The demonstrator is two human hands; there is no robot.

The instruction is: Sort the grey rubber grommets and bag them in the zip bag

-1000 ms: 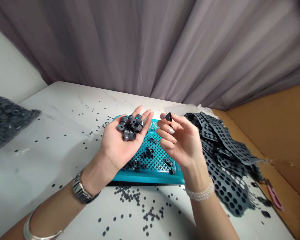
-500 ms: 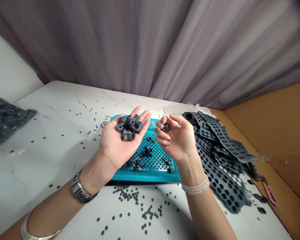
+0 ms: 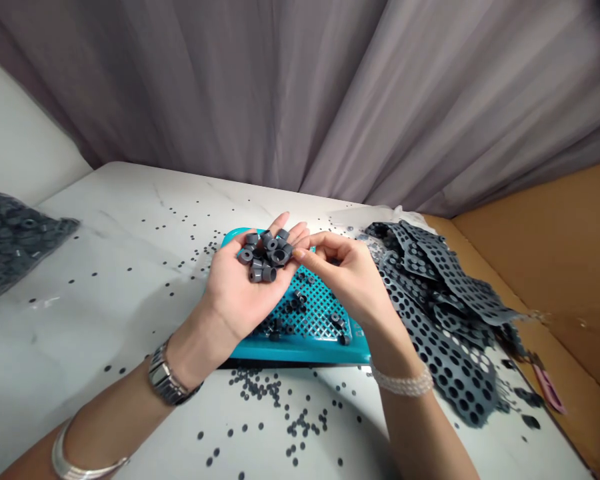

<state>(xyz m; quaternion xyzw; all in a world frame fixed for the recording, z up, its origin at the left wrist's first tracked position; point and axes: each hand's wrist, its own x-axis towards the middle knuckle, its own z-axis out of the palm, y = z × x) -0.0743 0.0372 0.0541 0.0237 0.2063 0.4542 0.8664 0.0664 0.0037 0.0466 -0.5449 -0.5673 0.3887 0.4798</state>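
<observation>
My left hand (image 3: 245, 293) is palm up and cupped, holding a small heap of dark grey rubber caps (image 3: 269, 256). My right hand (image 3: 347, 273) has come in from the right, back of the hand turned towards me. Its thumb and forefinger are pinched together at the right edge of the heap, on a cap there. Its other fingers are curled and mostly hidden, so whatever lies in them does not show. Beneath both hands sits a turquoise plastic basket (image 3: 300, 352) with a lattice surface, and loose caps (image 3: 295, 303) lie on it.
Perforated dark rubber sheets (image 3: 455, 373) are piled to the right. A clear bag of dark caps (image 3: 20, 240) stands at the left edge. Small black discs (image 3: 305, 423) are scattered over the white table (image 3: 105, 313). A pink-handled cutter (image 3: 549, 387) lies beyond the sheets, near cardboard (image 3: 570, 267).
A second ago my right hand held up a cap between its fingers; the cap then sank lower into them. Since then the hand has turned over and moved left to the heap.
</observation>
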